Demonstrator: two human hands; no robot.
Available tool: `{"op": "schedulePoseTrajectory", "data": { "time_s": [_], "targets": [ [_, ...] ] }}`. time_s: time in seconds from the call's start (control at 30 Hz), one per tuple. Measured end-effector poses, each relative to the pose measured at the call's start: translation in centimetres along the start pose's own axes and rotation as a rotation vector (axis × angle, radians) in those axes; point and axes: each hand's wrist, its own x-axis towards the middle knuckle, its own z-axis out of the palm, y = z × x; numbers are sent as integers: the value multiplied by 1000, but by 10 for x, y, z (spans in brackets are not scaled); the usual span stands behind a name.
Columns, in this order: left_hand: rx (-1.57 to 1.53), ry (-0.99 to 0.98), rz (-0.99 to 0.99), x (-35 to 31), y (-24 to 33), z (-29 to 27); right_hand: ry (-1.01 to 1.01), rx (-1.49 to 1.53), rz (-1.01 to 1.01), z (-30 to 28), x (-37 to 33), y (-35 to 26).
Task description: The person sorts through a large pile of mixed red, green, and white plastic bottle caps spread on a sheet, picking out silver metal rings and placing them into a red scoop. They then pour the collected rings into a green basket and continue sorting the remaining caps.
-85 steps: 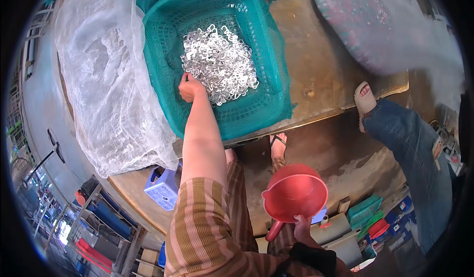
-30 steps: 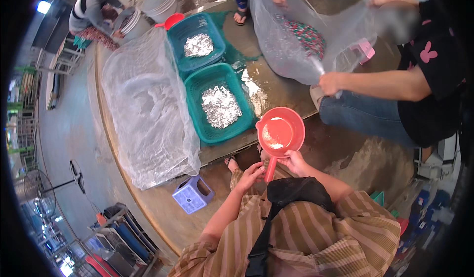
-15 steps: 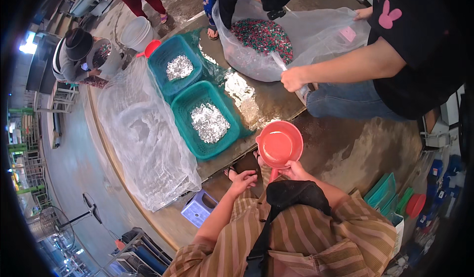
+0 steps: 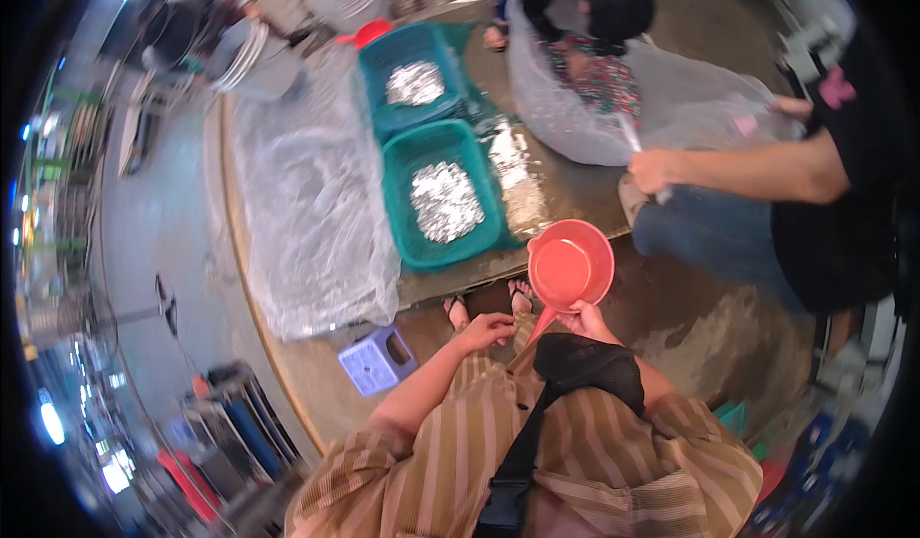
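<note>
A red plastic dipper is held upright in front of my body, with no contents visible in its bowl. My right hand grips it where the handle meets the bowl. To the left of the handle, my left hand hovers with loosely bent fingers and nothing in it. Ahead lie two teal plastic baskets, a near one and a far one. Shiny silvery pieces cover part of the near basket's bottom, and a similar pile sits in the far one.
Left of the baskets spreads a clear plastic sheet. A purple stool stands near my left forearm. At right, a co-worker's hand grips a large translucent bag of colourful pieces; another person bends over it. White buckets stand far left.
My view has shifted, so the baskets and bag sit farther right and higher. The dipper stays in my right hand. The far-left person's bucket has turned, its mouth no longer facing me.
</note>
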Motion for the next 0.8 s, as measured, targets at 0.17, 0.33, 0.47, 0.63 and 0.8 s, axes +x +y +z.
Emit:
{"op": "schedulePoseTrajectory", "data": {
  "time_s": [0.17,0.33,0.47,0.63,0.8],
  "targets": [
    [65,-3,136,-5,-18,3,-124,-95,83,31,14,-4],
    [-107,93,259,-25,-50,10,-157,-211,195,76,11,-1],
    [-356,191,232,-54,-52,15,-180,-392,243,55,61,17],
    [-295,295,243,-91,-78,16,-184,-428,224,113,38,54],
    [-269,323,325,-109,-116,-4,-190,-551,245,143,22,85]
  ]
}}
